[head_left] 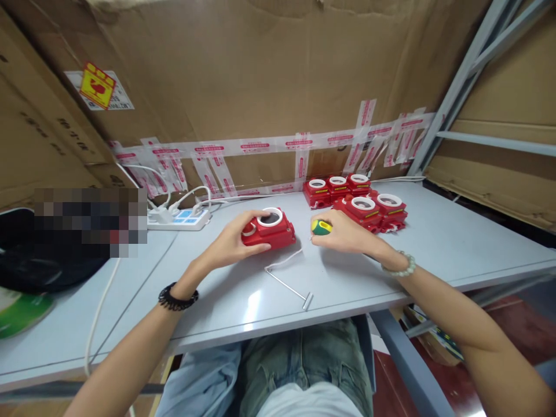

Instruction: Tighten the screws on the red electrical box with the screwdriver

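My left hand (237, 240) grips a red box (278, 234) with a white ring around a dark round window, thumb on top and fingers along its side. The box rests on the table. A white cord runs from near it to a small metal T-shaped hammer (289, 285) lying in front. Just right of the box, my right hand (343, 233) is closed around a green and yellow screwdriver handle (322, 227); its shaft is hidden. Several similar red boxes (362, 205) stand grouped behind and right of that hand.
A white power strip (185, 219) with plugs and cables sits at the back left. Beside it lies a black bag-like thing (47, 249), partly blurred out. A large taped cardboard box (269, 87) walls off the back. Grey metal shelf posts (456, 87) rise at right.
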### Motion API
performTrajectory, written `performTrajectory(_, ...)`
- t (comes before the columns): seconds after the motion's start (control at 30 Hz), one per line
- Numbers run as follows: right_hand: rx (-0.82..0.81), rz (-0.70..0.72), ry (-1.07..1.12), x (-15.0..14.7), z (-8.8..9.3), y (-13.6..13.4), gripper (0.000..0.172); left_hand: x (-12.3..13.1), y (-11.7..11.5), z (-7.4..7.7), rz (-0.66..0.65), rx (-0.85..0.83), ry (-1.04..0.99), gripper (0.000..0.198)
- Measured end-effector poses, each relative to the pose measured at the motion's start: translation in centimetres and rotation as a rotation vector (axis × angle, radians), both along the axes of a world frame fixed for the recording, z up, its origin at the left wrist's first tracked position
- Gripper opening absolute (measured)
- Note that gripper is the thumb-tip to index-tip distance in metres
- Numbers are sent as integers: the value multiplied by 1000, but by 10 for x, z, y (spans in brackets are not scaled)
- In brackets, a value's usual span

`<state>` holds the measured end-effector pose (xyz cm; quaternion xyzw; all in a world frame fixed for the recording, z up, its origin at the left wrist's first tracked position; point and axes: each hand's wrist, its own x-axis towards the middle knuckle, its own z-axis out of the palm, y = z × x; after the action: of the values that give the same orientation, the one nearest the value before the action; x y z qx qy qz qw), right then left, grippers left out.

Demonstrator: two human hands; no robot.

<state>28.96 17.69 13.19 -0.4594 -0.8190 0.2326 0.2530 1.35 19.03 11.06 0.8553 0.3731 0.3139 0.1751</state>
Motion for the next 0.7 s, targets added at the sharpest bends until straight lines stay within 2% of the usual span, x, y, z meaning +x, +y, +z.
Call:
performTrajectory(0.1, 1, 21, 24, -1, 0, 1, 12, -8, 0, 6, -7, -43, -84, 60)
performTrajectory(0.27, 2, 60, 40, -3, 0, 0, 12, -9, 0, 5, -32, -41, -146, 60)
performTrajectory(0.7, -8, 108, 114, -8, -4, -2, 15, -5, -3, 6, -121, -40, -113, 58)
